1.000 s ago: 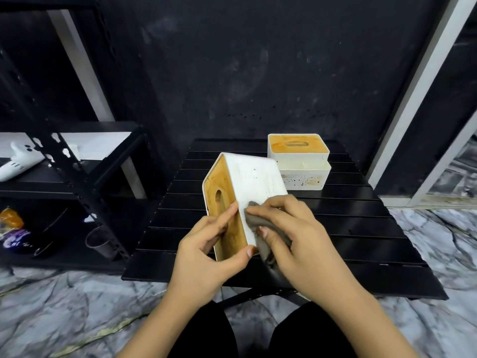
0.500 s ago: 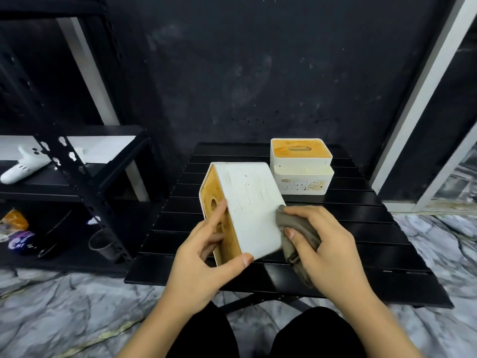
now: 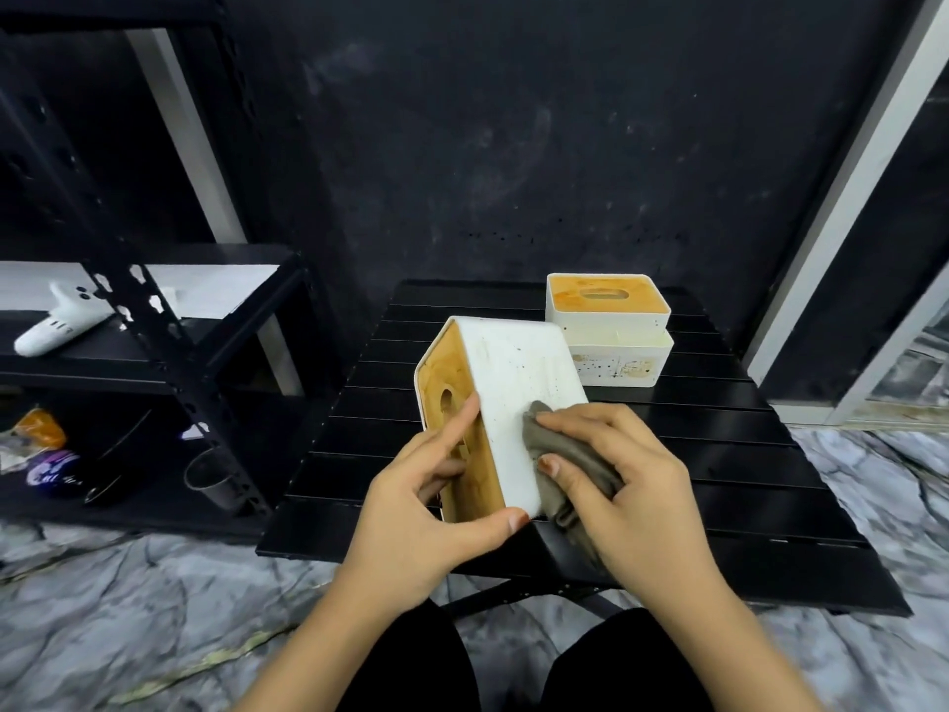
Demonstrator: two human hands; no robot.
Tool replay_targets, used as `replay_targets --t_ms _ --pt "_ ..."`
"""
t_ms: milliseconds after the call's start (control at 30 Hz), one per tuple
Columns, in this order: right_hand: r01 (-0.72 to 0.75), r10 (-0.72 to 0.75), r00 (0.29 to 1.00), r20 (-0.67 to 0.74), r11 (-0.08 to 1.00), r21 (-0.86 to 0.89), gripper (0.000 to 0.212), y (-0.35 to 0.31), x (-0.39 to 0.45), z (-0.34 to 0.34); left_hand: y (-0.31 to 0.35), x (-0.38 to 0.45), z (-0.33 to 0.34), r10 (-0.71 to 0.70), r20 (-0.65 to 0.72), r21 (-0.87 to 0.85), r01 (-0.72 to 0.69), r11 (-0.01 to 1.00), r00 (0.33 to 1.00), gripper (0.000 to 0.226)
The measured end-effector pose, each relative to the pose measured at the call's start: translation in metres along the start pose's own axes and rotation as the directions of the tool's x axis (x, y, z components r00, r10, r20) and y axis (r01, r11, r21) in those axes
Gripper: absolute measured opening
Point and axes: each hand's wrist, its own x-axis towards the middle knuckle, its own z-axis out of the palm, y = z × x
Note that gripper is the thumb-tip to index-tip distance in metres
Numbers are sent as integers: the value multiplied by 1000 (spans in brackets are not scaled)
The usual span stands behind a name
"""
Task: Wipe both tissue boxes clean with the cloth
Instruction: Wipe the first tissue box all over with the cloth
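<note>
Near tissue box [image 3: 518,398] is tipped on its side over the bench [image 3: 719,454], toward the front-left edge, wooden slotted face turned left. It is held by the left hand [image 3: 436,511]: thumb hooked under the near bottom corner, index finger laid up along the wooden face, other fingers curled behind. The grey cloth [image 3: 565,454] is bunched in the right hand [image 3: 631,485], fingers curled round it and pressed on the white side, wrist angled in from the right. Second tissue box [image 3: 611,331] is stood upright near the back-right corner, stained.
</note>
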Motion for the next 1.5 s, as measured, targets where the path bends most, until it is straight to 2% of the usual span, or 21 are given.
replay_targets --t_ms 133,333,500,633,833,1167,1367,1500 --pt "54 -53 998 20 998 -38 32 -8 2 8 1 0 -1 7 19 2 -7 1000 1000 84" --pt "31 -31 999 -15 999 -23 29 -7 7 4 5 1 0 -5 12 -4 5 1000 1000 84" --pt "83 -80 995 65 996 -35 30 -13 10 7 6 3 -1 10 41 -3 -10 1000 999 83" --pt "36 -34 999 35 998 -52 30 -6 15 1 5 2 -2 2 18 -7 -2 1000 1000 83" --pt "101 -95 993 71 991 -85 30 -14 9 6 5 1 -1 16 37 3 -16 1000 999 83" --pt "-105 102 994 -37 993 -61 30 6 18 -9 7 6 -9 -37 90 22 35 999 995 88" --pt "-109 106 992 -72 994 -28 32 9 10 -8 13 18 -9 -48 34 -112 52 992 998 60" --pt "-70 66 993 -96 997 -35 33 11 3 -3 12 21 -6 -79 -22 -174 74 982 997 58"
